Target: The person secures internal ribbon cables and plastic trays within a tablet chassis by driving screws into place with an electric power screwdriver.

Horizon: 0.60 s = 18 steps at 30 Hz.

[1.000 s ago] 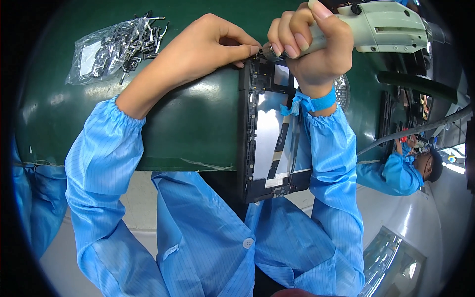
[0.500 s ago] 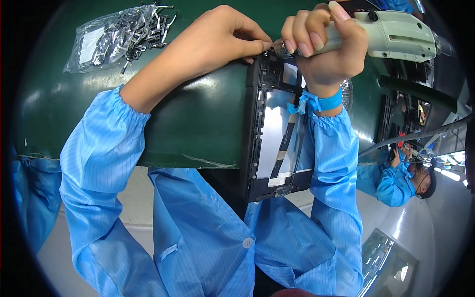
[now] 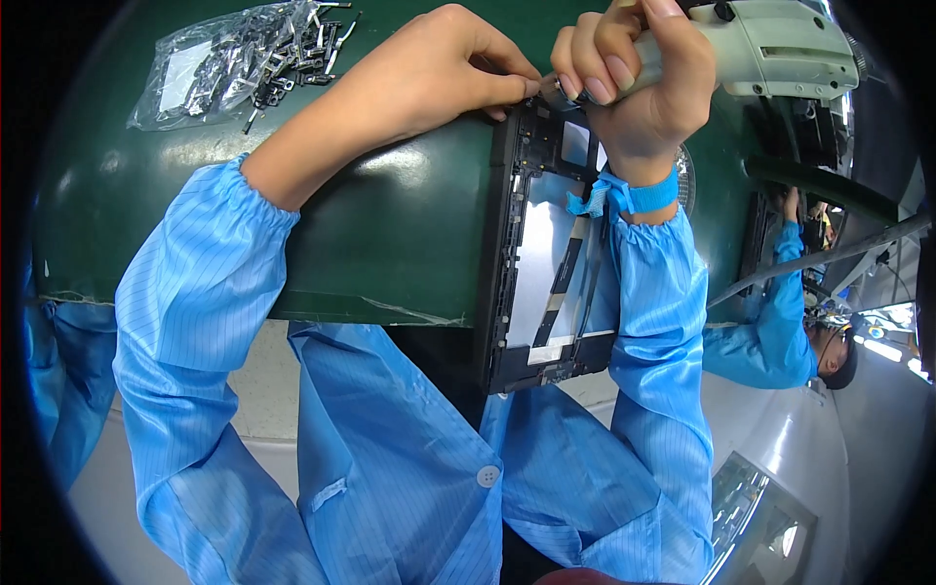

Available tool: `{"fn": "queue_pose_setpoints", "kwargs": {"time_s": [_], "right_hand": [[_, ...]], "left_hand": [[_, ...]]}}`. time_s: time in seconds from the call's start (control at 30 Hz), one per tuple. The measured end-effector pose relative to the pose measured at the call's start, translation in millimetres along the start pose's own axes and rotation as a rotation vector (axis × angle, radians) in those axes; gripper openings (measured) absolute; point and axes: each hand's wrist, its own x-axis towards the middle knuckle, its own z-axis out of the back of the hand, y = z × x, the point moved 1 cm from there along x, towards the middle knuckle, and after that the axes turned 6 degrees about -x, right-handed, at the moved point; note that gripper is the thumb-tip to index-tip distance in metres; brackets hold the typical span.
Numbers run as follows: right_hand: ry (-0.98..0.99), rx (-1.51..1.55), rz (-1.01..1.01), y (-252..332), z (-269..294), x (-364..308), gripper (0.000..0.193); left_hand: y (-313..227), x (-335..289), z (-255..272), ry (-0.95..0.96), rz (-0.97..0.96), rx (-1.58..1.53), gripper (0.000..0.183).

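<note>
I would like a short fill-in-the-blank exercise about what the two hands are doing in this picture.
1. The right hand grips a pale green power ____.
2. The left hand pinches at the top corner of the black ____ frame.
3. The clear bag of small metal parts lies on the ____ mat.
4. The right wrist wears a ____ strap.

Missing words: screwdriver; tablet; green; blue

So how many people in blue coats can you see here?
2. One is the wearer, whose left hand and right hand work at the open tablet frame. A co-worker bends over at the right edge. Others may be hidden.
</note>
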Motion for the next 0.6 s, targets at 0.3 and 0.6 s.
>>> {"fn": "queue_pose_setpoints", "kwargs": {"time_s": [0.3,0.6], "right_hand": [[-0.018,0.043,-0.007,-0.6,6.6,-2.3,0.019],[-0.052,0.072,0.041,-0.5,1.1,-3.1,0.011]], "left_hand": [[-1.4,0.6,-7.6,-0.002,0.007,-0.032,0.023],[7.6,-1.1,-11.7,-0.116,-0.133,0.215,0.021]]}}
